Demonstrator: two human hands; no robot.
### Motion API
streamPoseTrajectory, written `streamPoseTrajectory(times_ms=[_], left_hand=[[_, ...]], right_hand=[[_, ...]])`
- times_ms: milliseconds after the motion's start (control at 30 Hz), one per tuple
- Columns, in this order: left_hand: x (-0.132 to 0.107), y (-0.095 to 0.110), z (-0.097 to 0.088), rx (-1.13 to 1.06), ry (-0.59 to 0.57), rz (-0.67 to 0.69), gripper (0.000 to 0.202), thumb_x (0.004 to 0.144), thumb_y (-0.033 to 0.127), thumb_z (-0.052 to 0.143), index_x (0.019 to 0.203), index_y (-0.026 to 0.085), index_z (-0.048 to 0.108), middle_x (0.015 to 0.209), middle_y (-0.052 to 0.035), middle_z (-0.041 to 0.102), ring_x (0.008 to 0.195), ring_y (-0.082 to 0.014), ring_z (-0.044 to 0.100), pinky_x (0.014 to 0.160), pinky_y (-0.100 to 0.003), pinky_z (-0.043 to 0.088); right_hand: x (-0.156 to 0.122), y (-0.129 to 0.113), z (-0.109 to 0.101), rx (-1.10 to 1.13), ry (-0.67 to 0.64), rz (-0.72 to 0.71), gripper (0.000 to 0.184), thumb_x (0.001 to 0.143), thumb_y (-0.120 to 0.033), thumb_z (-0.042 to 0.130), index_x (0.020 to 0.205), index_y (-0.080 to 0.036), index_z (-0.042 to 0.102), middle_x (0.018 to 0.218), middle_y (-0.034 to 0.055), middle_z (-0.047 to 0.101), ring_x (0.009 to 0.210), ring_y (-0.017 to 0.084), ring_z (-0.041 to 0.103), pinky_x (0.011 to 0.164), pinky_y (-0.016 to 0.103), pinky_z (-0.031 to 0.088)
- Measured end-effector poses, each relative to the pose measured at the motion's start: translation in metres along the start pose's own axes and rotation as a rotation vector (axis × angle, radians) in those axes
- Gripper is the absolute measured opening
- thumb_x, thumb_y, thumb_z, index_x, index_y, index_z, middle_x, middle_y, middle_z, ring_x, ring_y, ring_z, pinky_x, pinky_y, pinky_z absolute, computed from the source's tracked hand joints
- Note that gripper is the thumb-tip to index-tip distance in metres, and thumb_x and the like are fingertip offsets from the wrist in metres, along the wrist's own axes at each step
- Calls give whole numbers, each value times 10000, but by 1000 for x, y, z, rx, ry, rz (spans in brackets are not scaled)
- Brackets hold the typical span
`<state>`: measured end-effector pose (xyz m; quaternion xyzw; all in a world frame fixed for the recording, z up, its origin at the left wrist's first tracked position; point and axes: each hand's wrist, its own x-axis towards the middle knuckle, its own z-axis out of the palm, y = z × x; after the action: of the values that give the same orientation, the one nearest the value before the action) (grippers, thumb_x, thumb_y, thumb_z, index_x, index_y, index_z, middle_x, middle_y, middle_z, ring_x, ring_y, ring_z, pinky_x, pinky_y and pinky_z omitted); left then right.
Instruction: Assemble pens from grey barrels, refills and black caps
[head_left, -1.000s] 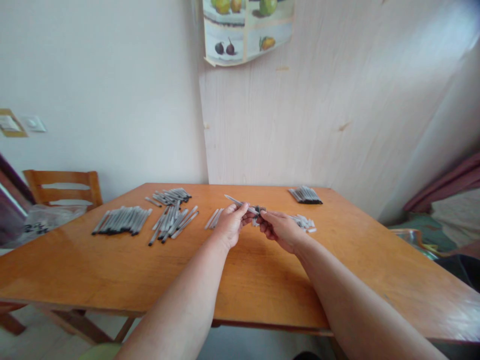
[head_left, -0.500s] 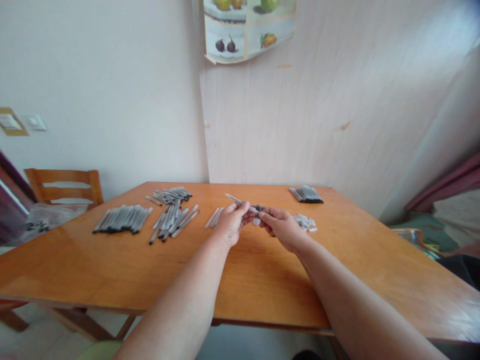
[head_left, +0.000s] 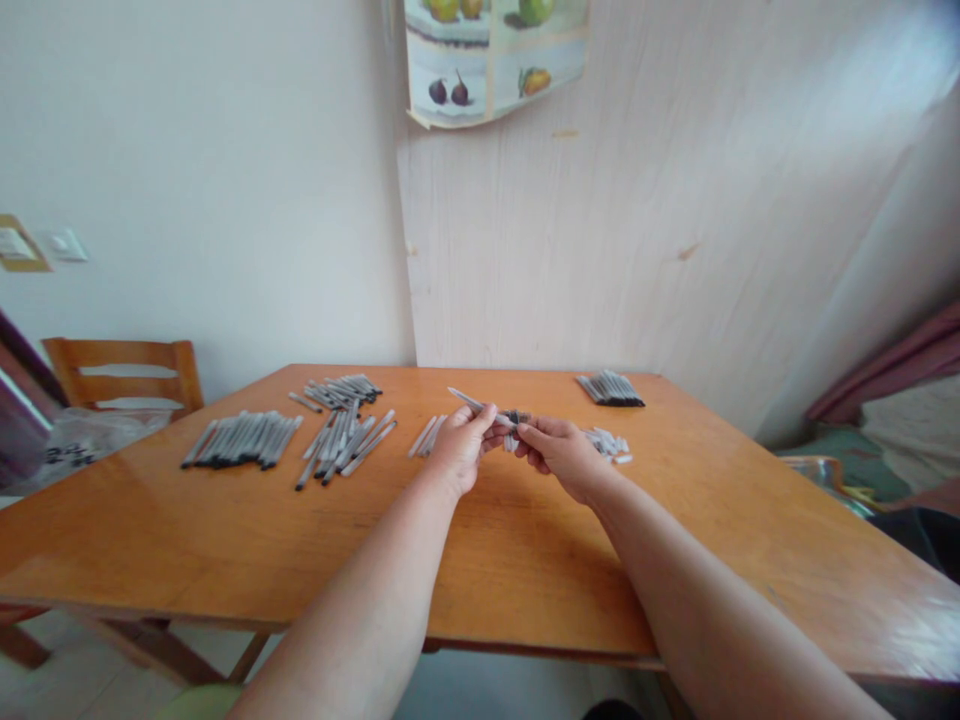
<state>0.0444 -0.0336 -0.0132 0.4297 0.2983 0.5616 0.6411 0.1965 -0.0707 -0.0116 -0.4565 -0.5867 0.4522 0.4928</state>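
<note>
"Above the middle of the orange-brown wooden table, I have both bare hands meeting over a slender pale plastic pen. How does it lie relative to the grip?"

"Obliquely. The pointed end projects beyond the left hand, toward the far left; the opposite end runs to the right hand."

"And the state of each grip?"

"Left: thumb and fingers narrow, pinching the shaft. Right: fingertips drawn together at the right end, beside a small black part. From my remote seat I cannot tell whether that part is joined to the shaft; it is too small."

"Why hold it so?"

"My reading: the left steadies the shaft, leaving the right fingertips free to work the end, with the point clear of both palms."

"And the surroundings?"

"Just left of the left hand, slim pale plastic sticks; just right of the right hand, short whitish plastic pieces. Such nearness probably serves easy reach. Farther left, a neat row of black-ended pale pens has its dark ends toward the near side, presumably for order; between it and the sticks, a loose pile of black-ended pens lies at mixed angles. Far right, a compact black-ended bundle sits well apart."
</note>
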Motion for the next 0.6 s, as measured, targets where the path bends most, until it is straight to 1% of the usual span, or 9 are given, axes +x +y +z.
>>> streamPoseTrajectory(times_ms=[67, 133, 233, 300, 367, 433, 500, 533, 600], left_hand=[[-1, 0, 1, 1, 10, -9, 228, 749, 322, 699, 811, 143, 570, 740, -63, 683, 630, -124, 637, 639, -249, 491], [-2, 1, 2, 0, 13, -14, 220, 757, 317, 691, 810, 145, 565, 740, -62, 685, 624, -125, 639, 634, -250, 492], [-2, 1, 3, 10, 12, -12, 208, 773, 316, 673, 812, 145, 562, 740, -66, 687, 630, -130, 646, 626, -244, 490], [-2, 1, 3, 18, 15, -9, 195, 785, 310, 660, 811, 145, 559, 732, -69, 687, 631, -133, 648, 630, -246, 492], [-2, 1, 3, 18, 23, -11, 182, 792, 299, 651, 809, 146, 555, 730, -69, 686, 628, -133, 648, 632, -249, 496], [-1, 1, 3, 14, 25, -18, 170, 796, 288, 646, 810, 147, 551, 737, -69, 687, 627, -133, 650, 627, -247, 496], [-2, 1, 3, 8, 23, -26, 164, 800, 283, 641, 812, 148, 547, 739, -67, 688, 624, -132, 650, 620, -243, 494], [-2, 1, 4, 5, 22, -29, 164, 801, 283, 640, 812, 149, 546, 738, -66, 689, 623, -132, 651, 619, -242, 494], [-3, 2, 4, 3, 19, -32, 165, 802, 285, 639, 812, 149, 545, 734, -65, 689, 628, -133, 654, 621, -240, 494]], right_hand=[[0, 0, 1, 6, 21, -21, 264, 726, -423, 642, 764, -177, 555, 624, -18, 563, 487, 64, 423, 452, 205, 297], [0, -1, 1, 26, 29, -9, 273, 726, -427, 644, 801, -182, 550, 647, -17, 570, 490, 63, 427, 441, 197, 289], [0, -2, 0, 29, 21, 50, 331, 801, -506, 533, 789, -175, 552, 705, 23, 614, 489, 68, 451, 414, 196, 272], [0, -1, -1, 5, -2, 62, 364, 830, -517, 485, 761, -168, 561, 699, 37, 619, 484, 69, 456, 412, 200, 274], [1, 1, -2, -18, -12, 43, 329, 818, -487, 522, 758, -166, 568, 669, 26, 605, 482, 68, 448, 421, 201, 283], [1, 1, -2, -34, 6, 27, 269, 776, -438, 598, 767, -171, 566, 619, -4, 570, 479, 65, 433, 432, 197, 289], [0, 1, -1, -27, 29, 25, 251, 743, -411, 642, 777, -179, 553, 586, -26, 540, 478, 65, 429, 434, 194, 288], [0, 1, -1, -14, 34, 29, 259, 747, -422, 636, 775, -181, 547, 591, -26, 543, 476, 65, 431, 429, 194, 284], [0, 0, 0, 23, 26, 47, 302, 788, -479, 570, 766, -179, 542, 638, -4, 578, 471, 68, 446, 412, 200, 271]])
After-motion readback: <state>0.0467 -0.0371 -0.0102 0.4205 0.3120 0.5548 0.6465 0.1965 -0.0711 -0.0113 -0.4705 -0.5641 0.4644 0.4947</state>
